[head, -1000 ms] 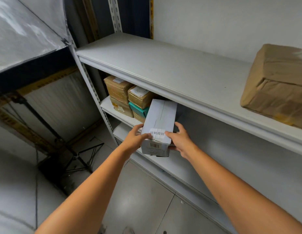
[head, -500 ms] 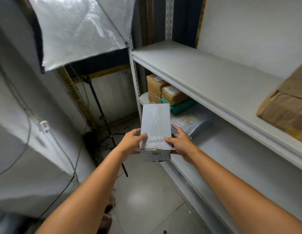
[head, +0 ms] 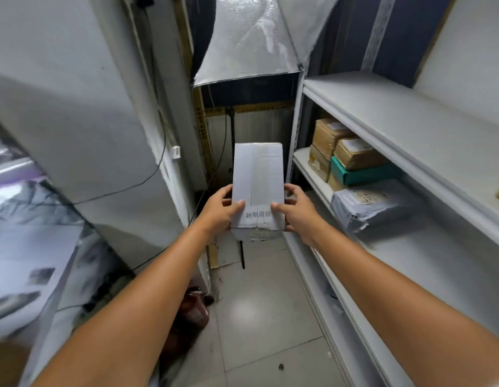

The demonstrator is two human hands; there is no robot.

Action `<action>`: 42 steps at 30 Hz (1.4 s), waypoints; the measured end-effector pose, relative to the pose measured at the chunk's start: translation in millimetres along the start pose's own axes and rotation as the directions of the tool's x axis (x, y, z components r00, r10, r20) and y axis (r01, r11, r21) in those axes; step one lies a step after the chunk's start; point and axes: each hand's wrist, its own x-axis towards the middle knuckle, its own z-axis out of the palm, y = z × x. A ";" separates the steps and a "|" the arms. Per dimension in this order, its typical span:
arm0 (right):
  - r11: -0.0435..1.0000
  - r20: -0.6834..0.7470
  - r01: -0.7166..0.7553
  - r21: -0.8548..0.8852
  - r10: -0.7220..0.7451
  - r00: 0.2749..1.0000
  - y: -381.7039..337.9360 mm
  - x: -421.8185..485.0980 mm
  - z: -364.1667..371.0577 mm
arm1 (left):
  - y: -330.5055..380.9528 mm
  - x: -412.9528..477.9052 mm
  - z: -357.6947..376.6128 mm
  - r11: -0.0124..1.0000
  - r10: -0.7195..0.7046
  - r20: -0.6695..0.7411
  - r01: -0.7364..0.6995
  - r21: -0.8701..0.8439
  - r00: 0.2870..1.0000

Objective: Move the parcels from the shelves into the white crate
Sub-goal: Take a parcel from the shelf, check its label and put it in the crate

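White parcel (head: 258, 180), a long taped carton, sits at the centre of the view, held in the air above the tiled floor (head: 259, 317) and clear of the shelves. Two bare forearms rise toward it from 7 and 5 o'clock. The left grip (head: 219, 210) clasps the carton's near left edge, thumb flat on the top face and fingers wrapped round the side. The right grip (head: 298, 212) does the same on the near right edge. A strip of printed characters on the top face lies between the two thumbs. On the floor at 7 o'clock there is a dark reddish object, too blurred to tell what it is. The white shelf unit (head: 410, 129) runs along 3 o'clock. On its middle level lies a grey mailer bag (head: 374, 203), and just beyond it a teal box (head: 360, 173) with brown taped parcels (head: 354, 152) stacked on and beside it. At 9 o'clock a white wall panel (head: 89, 121) carries a thin black cable (head: 148, 177). Furthest off, at 12 o'clock, hangs a silver softbox (head: 251, 40)
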 end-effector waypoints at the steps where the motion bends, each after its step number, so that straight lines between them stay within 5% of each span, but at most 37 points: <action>1: 1.000 -0.001 0.014 -0.014 -0.014 1.000 -1.1 -6.8 6.2 | -2.6 -10.5 -5.0 1.000 0.010 -0.025 -0.010 -0.004 1.000; 12: 0.986 0.219 0.095 -0.138 -0.063 0.974 0.9 -93.3 50.7 | -34.3 -125.9 -35.5 0.985 -0.073 -0.187 0.042 -0.166 0.980; 21: 0.961 0.466 0.180 -0.211 -0.063 0.882 15.5 -139.8 84.2 | -67.6 -218.9 -40.2 0.973 -0.154 -0.421 0.062 -0.224 0.894; 29: 0.939 0.670 0.269 -0.213 -0.060 0.740 48.9 -202.2 105.2 | -103.3 -328.0 -3.2 0.972 -0.197 -0.674 0.054 -0.227 0.712; 42: 0.912 0.919 0.340 -0.229 0.087 0.385 94.1 -336.4 239.6 | -191.9 -503.5 -42.1 0.885 -0.453 -0.814 0.077 -0.459 0.362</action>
